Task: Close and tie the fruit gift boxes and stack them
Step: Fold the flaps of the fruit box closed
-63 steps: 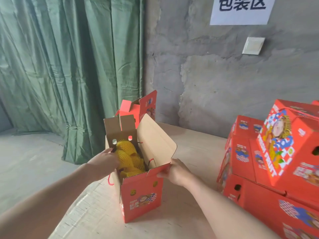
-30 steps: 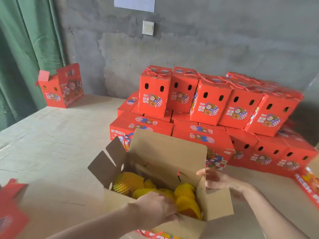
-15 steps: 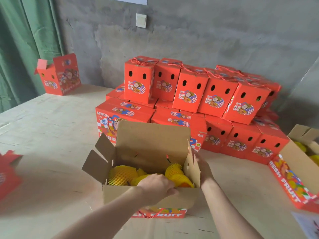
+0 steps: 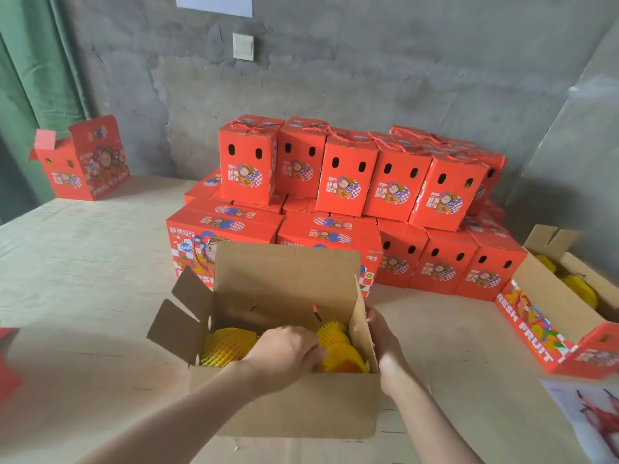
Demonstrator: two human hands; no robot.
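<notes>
An open fruit gift box point(image 4: 288, 406) stands right in front of me on the wooden table point(image 4: 83, 262), its brown flaps up. Yellow fruit in foam netting point(image 4: 226, 346) fills it. My left hand point(image 4: 284, 354) reaches over the near flap and rests on the fruit inside, fingers curled. My right hand point(image 4: 378, 333) lies against the outside of the right end flap; its fingers are partly hidden behind the flap. Behind the box stands a two-layer stack of closed red gift boxes point(image 4: 348, 182) with rope handles.
Another open box with fruit point(image 4: 549, 316) lies at the right. An open red box point(image 4: 83, 162) stands at the far left by the green curtain point(image 4: 30, 78). A red flap edge point(image 4: 8, 363) shows at the left border. A concrete wall is behind the stack.
The box was carried from the left part of the table and set down in front of the stack. My left hand stays on the fruit; my right hand has moved to the right end flap.
</notes>
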